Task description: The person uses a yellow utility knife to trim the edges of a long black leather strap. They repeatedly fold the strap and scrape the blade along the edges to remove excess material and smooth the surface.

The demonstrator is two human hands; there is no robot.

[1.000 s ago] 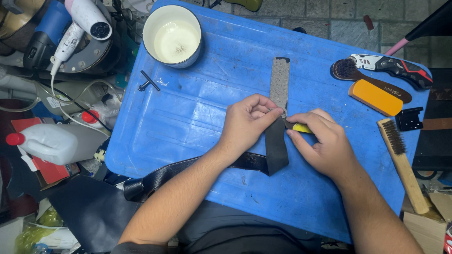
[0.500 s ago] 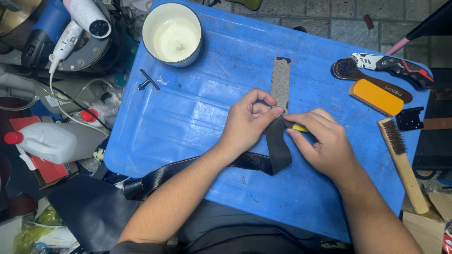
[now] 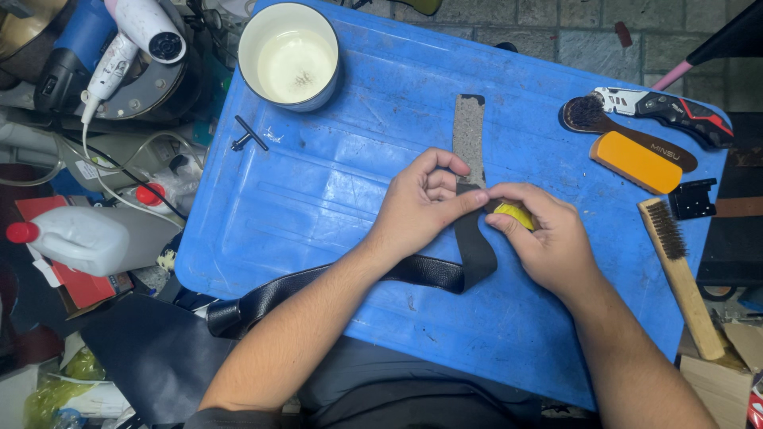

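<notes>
Left grip (image 3: 421, 202) on strap (image 3: 470, 151)

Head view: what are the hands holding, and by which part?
Left hand pinches the black strap where its grey end begins. Right hand grips a small yellow object, mostly hidden, against the strap's edge.

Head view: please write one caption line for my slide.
Left hand pins a black strap on a blue board; right hand holds a yellow tool.

Packaging crowding the left edge, one carton lower right.
White plastic jug (image 3: 95, 238) with red cap lying at left over a red flat box (image 3: 75, 286); brown cardboard carton (image 3: 727, 373) at lower right corner.
</notes>
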